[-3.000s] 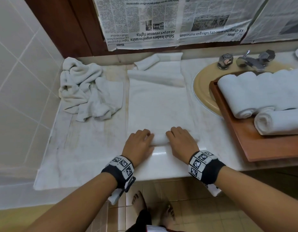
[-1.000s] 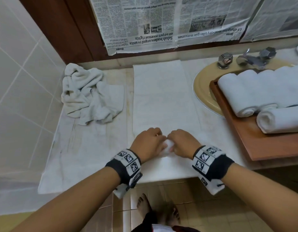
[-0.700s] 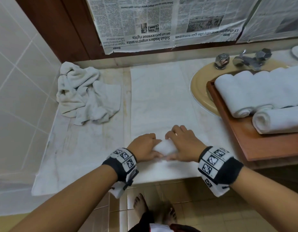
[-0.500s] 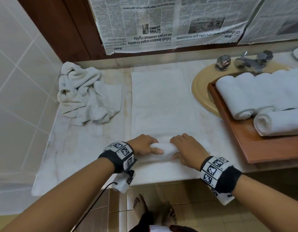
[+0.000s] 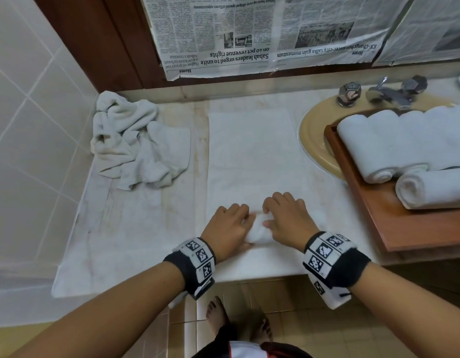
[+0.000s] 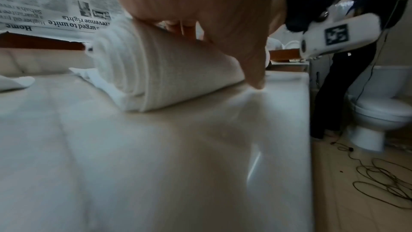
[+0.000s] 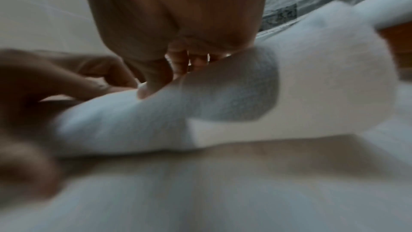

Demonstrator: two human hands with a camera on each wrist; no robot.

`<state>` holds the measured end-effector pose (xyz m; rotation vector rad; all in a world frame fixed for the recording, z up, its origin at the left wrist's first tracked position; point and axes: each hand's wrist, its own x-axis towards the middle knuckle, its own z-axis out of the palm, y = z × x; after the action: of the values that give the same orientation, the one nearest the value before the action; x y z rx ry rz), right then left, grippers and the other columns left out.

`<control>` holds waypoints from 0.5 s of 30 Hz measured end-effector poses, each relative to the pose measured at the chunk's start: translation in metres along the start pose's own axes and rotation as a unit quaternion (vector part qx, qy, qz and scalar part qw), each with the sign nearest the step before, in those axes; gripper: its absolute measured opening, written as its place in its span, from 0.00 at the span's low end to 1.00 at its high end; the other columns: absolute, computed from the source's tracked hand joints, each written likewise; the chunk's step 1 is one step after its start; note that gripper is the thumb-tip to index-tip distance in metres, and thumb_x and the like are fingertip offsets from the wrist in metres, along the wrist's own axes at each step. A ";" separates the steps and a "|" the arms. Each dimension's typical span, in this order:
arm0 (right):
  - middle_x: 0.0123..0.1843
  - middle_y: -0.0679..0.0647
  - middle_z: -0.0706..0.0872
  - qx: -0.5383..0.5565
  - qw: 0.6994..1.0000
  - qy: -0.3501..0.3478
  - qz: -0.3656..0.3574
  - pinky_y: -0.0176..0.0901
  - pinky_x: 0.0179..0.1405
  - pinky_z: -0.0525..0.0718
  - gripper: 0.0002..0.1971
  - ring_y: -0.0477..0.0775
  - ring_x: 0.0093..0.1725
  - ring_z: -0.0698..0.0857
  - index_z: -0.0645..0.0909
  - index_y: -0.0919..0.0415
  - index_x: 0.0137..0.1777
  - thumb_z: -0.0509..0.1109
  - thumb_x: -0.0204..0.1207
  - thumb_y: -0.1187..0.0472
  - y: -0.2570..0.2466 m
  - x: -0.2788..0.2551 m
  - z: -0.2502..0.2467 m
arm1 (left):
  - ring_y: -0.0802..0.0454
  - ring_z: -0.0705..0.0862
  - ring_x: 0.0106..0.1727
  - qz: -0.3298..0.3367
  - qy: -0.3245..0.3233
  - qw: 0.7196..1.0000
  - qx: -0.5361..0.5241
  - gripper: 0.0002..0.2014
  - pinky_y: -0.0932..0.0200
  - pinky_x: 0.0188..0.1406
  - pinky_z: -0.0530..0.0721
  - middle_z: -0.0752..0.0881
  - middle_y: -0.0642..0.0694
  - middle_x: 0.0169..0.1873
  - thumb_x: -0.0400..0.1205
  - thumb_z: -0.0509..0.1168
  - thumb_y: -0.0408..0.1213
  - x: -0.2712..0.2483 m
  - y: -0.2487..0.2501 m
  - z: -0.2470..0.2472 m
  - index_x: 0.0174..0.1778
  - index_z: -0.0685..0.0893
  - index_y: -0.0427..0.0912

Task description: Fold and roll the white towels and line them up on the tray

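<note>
A long folded white towel (image 5: 252, 156) lies flat on the marble counter, its near end rolled into a short roll (image 5: 258, 229). My left hand (image 5: 230, 227) and right hand (image 5: 285, 220) sit side by side on that roll, fingers curled over its top. In the left wrist view the roll (image 6: 156, 77) shows its spiral end, with my thumb (image 6: 254, 70) touching the counter in front of it. The right wrist view is blurred; the roll (image 7: 178, 117) lies under my fingers (image 7: 178, 63). The wooden tray (image 5: 394, 223) at right carries rolled white towels (image 5: 394, 140).
A crumpled pile of white towels (image 5: 138, 143) lies at the back left of the counter. The tray rests across a yellow sink (image 5: 312, 140) with a chrome tap (image 5: 389, 94) behind. Newspaper covers the wall at the back. The counter's front edge is close behind my wrists.
The bunched far end of the towel now lies flat. The roll under my hands has grown thicker, and both hands have kept turning it away from the counter's front edge.
</note>
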<state>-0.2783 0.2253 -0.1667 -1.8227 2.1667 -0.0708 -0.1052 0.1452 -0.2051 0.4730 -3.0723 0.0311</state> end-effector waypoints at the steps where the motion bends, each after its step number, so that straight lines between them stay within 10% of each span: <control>1: 0.62 0.49 0.73 0.003 1.000 0.004 -0.022 0.51 0.60 0.68 0.20 0.55 0.64 0.71 0.72 0.51 0.64 0.65 0.77 0.44 0.002 -0.006 0.004 | 0.44 0.80 0.37 0.007 -0.003 1.000 -0.025 0.33 0.56 0.27 0.71 0.80 0.42 0.41 0.64 0.78 0.57 0.003 -0.003 -0.004 0.57 0.86 0.36; 4: 0.65 0.51 0.69 -0.041 0.996 -0.049 -0.060 0.52 0.63 0.68 0.39 0.56 0.64 0.69 0.69 0.51 0.71 0.63 0.64 0.29 0.008 -0.014 0.006 | 0.43 0.81 0.42 -0.017 -0.075 0.989 -0.129 0.24 0.55 0.35 0.72 0.81 0.42 0.45 0.78 0.68 0.57 0.016 -0.017 -0.024 0.58 0.83 0.39; 9: 0.62 0.52 0.79 0.023 0.997 -0.064 -0.047 0.47 0.56 0.74 0.23 0.55 0.59 0.78 0.72 0.55 0.67 0.71 0.76 0.48 0.000 -0.007 -0.002 | 0.48 0.84 0.57 -0.131 -0.245 0.906 -0.318 0.21 0.52 0.58 0.79 0.88 0.46 0.55 0.80 0.68 0.54 0.026 -0.037 -0.041 0.64 0.85 0.46; 12: 0.61 0.55 0.81 0.126 0.982 -0.136 0.028 0.46 0.55 0.77 0.23 0.59 0.60 0.80 0.74 0.53 0.67 0.73 0.75 0.48 0.003 0.009 -0.010 | 0.46 0.81 0.58 -0.152 -0.111 0.939 -0.289 0.20 0.51 0.58 0.80 0.82 0.43 0.58 0.79 0.71 0.46 0.022 -0.028 -0.035 0.65 0.85 0.42; 15: 0.64 0.55 0.75 0.090 0.985 -0.126 0.077 0.50 0.64 0.70 0.22 0.63 0.68 0.72 0.78 0.49 0.68 0.70 0.76 0.43 0.008 0.028 -0.016 | 0.41 0.83 0.45 -0.051 0.048 0.989 -0.127 0.22 0.51 0.37 0.83 0.83 0.42 0.48 0.71 0.76 0.49 0.006 -0.007 -0.026 0.56 0.87 0.39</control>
<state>-0.2945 0.1968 -0.1594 -1.4741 2.0424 -0.0007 -0.1085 0.1377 -0.1791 0.5918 -2.8968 -0.3250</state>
